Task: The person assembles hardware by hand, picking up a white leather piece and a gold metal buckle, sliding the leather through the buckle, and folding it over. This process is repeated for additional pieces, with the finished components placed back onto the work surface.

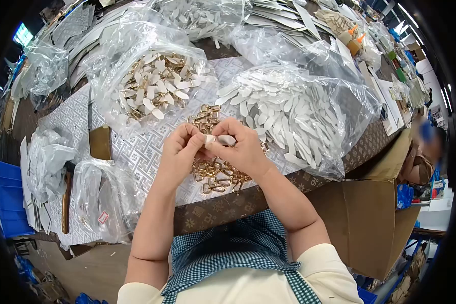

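My left hand (181,152) and my right hand (242,151) meet over the table, fingers pinched together on a small white strap tab (209,140). One rounded white end of it pokes out between the fingers of my right hand. Beneath and around both hands lies a heap of gold metal buckles (215,177). Past my right hand spreads a big pile of loose white tabs (283,109) on clear plastic. Beyond my left hand, an opened clear bag (111,96) holds white tabs fitted with gold hardware (157,83).
A hammer with a wooden handle (66,202) lies at the left beside clear plastic bags (99,200). Blue bin (10,197) stands at the far left, an open cardboard box (359,218) at the right. Orange-tipped glue bottles (355,44) stand at the back right. Another person (421,159) is at far right.
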The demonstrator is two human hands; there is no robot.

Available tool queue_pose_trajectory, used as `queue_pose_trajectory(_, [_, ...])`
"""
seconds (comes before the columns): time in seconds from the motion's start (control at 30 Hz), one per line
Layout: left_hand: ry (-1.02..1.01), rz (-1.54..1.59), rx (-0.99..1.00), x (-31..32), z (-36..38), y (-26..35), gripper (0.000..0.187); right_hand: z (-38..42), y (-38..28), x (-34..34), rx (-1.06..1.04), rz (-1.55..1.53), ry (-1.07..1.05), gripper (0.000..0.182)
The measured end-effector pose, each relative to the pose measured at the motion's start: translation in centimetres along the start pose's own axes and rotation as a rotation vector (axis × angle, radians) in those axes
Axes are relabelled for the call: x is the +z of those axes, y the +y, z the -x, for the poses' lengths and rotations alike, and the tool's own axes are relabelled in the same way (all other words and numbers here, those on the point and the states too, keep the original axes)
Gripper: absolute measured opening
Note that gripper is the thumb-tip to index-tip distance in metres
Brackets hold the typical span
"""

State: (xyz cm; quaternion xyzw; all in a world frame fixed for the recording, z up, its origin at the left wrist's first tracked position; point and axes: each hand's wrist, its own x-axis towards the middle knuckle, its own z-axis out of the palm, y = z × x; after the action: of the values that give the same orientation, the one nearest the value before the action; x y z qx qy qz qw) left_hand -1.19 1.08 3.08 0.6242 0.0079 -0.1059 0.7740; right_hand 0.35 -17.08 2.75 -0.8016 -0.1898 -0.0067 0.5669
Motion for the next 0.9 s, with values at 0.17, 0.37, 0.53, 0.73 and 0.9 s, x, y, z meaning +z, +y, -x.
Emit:
queue_pose_trajectory(0.17, [0.086,0.013,-0.005,-0.1,-0.2,0.2,0.013,-0.3,0.4,1.0,-0.240,0.052,0.102,0.027])
queue_pose_trajectory(0.37, [0.365,0.131,0.149,-3.0,-2.6,0.9,0.013,-0.2,-0.9,-3.9,-0.068,0.137,0.204,0.018])
queue_pose_trajectory(0.53, [0.568,-0.318,0.498,-3.5,-5.7,4.8,0.046,0.1,1.1,-8.0,-0.069,0.501,0.111,0.010])
queue_pose_trajectory(0.73, [0.252,-1.025,0.301,-0.7,-1.8,2.5,0.026,0.8,2.4,-7.7,-0.155,0.759,0.034,0.010])
queue_pose_trajectory(0.9, [0.073,-1.177,0.266,2.2,0.2,0.9,0.020,0.5,1.6,-7.9,-0.078,0.643,0.024,0.010])
